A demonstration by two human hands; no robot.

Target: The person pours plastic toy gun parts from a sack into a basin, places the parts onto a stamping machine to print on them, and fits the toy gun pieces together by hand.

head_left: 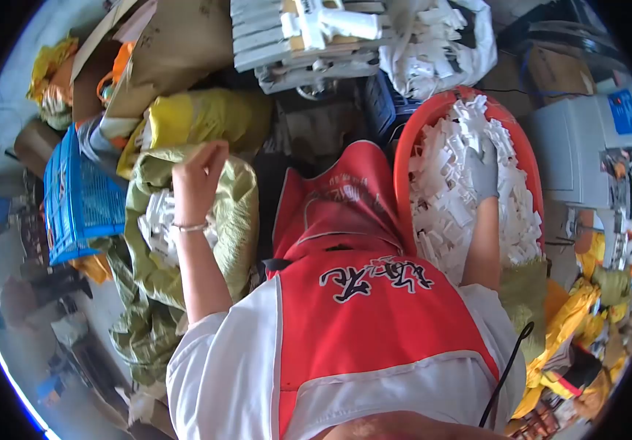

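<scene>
My left hand (198, 174), bare with a bracelet at the wrist, is raised over an open green woven sack (235, 220). Its fingers are curled closed, and whatever they may hold is hidden. White plastic pieces (160, 224) lie inside the sack below it. On the other side, my right hand (484, 172) wears a grey glove and reaches into a red basin (402, 158) heaped with small white plastic parts (440, 198). Its fingers close around white plastic parts (470, 121) at the far part of the heap; their exact shape is unclear.
Ahead stands a grey slatted work surface (257, 37) with a white pistol-shaped plastic piece (330, 23) on it. A white bag (481, 44) of parts sits beside it. A blue basket (85, 194), yellow sack (206, 117) and cardboard box (176, 51) crowd the left; a grey cabinet (569, 150) stands right.
</scene>
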